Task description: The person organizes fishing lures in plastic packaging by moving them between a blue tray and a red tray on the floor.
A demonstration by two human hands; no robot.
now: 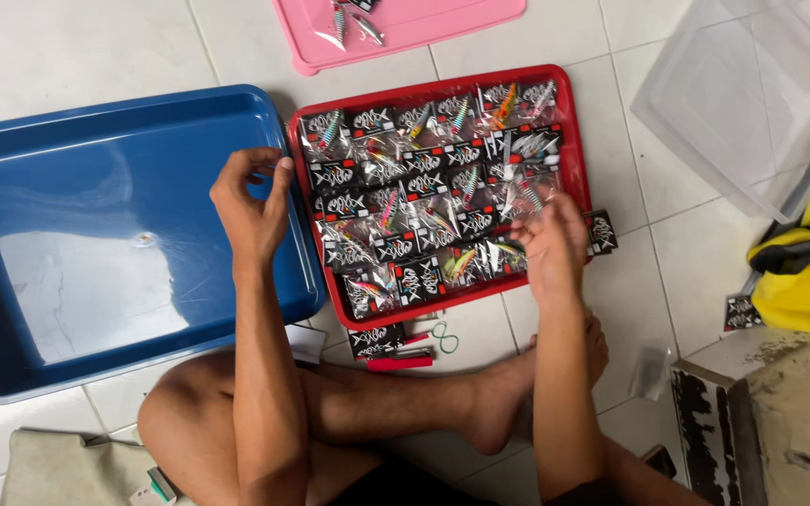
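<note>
While sitting cross-legged behind the red tray (574, 141), the person is keeping both hands over its near half, within reach of the packed lures (428, 201) lying in rows. Left hand (253, 201) is hovering at the tray's left rim, fingertips pinched, contents indiscernible. Right hand (552, 245) is pinching one packet (600, 231) at the right rim; blue tub (96, 234) is lying left of the tray.

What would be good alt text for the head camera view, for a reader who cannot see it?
A person sitting cross-legged on a tiled floor reaches the right hand into a red tray full of small packaged fishing lures, while the left hand hovers at the rim of an empty blue tray. A pink tray lies above.
</note>
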